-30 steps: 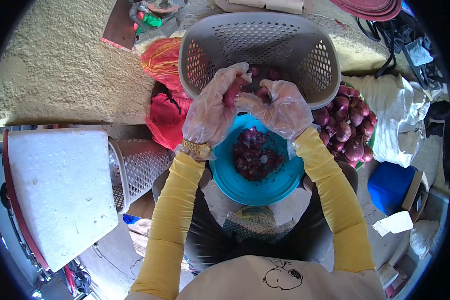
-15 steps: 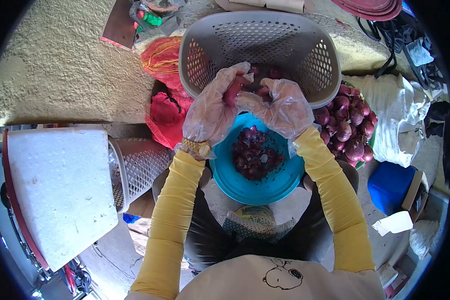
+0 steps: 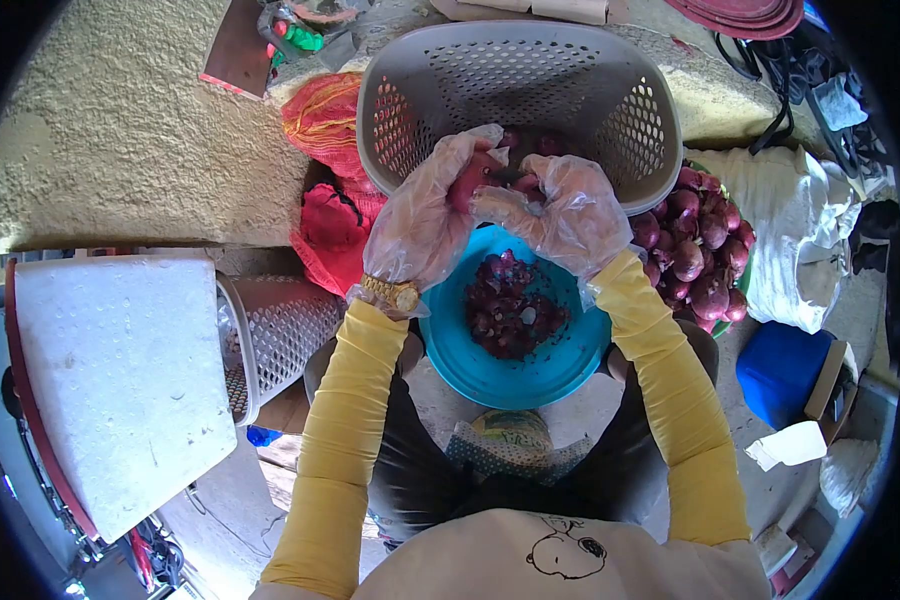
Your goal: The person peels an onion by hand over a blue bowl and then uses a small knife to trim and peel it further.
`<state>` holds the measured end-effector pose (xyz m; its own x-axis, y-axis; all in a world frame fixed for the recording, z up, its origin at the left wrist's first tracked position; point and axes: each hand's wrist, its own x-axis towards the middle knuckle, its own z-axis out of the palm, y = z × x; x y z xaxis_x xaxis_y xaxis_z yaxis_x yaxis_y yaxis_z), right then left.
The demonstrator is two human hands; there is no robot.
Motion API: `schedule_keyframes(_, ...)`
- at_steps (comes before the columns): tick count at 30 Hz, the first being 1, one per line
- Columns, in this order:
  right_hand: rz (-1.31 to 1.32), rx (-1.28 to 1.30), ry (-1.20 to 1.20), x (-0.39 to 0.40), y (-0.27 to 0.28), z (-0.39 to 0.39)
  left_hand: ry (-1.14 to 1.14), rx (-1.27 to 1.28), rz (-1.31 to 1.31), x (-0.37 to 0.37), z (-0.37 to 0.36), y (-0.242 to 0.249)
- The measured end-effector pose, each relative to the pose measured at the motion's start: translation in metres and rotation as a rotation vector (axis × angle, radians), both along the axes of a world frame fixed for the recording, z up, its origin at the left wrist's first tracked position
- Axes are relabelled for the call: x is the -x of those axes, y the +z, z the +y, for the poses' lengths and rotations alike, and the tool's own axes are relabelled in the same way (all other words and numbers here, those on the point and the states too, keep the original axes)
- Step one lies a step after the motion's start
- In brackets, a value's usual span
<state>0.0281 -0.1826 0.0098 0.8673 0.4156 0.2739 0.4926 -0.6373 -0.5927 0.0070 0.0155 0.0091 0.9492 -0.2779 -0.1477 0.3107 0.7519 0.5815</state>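
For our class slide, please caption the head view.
Gloved hands hold a red onion above a turquoise basin of onion skins.

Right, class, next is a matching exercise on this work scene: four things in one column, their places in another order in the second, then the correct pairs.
Things
1. Round blue plastic basin
2. Grey perforated plastic basket
3. Flat white foam slab
4. Large heap of purple-red onions

Places
A. Off to the left
B. Off to the right, close to the basket
C. Straight ahead, with a few onions inside
D. Between the dark-trousered legs

Right pairs: 1-D, 2-C, 3-A, 4-B
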Motion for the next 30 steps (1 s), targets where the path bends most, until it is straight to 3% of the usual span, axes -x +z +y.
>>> schedule_keyframes(1, 0.000, 0.000, 0.000, 0.000, 0.001, 0.000, 0.000, 0.000, 0.000, 0.000, 0.000, 0.000)
schedule_keyframes(3, 0.008, -0.030, 0.005, 0.001, 0.002, 0.001, 0.052, -0.391, -0.122, 0.000, 0.000, -0.001)
schedule_keyframes(4, 0.008, -0.030, 0.005, 0.000, 0.000, 0.001, 0.053, -0.391, -0.122, 0.000, -0.001, -0.001)
schedule_keyframes(6, 0.049, -0.072, 0.025, -0.002, -0.006, 0.000, 0.031, -0.072, -0.008, -0.001, -0.001, -0.001)
schedule_keyframes(16, 0.044, -0.036, 0.030, 0.000, 0.001, 0.001, 0.006, -0.078, -0.026, -0.001, 0.001, -0.005)
schedule_keyframes(18, 0.064, -0.189, 0.035, 0.001, 0.003, 0.004, -0.004, -0.046, -0.020, 0.000, 0.001, -0.004)
schedule_keyframes(25, 0.183, -0.148, 0.018, 0.001, 0.011, 0.005, 0.001, -0.050, 0.009, 0.000, 0.000, -0.004)
schedule_keyframes(27, 0.330, -0.160, 0.064, 0.000, 0.011, 0.004, 0.006, -0.061, 0.009, 0.000, -0.001, -0.002)
schedule_keyframes(30, 0.259, -0.239, 0.081, 0.003, 0.007, 0.005, 0.003, -0.075, -0.013, 0.001, 0.000, -0.003)
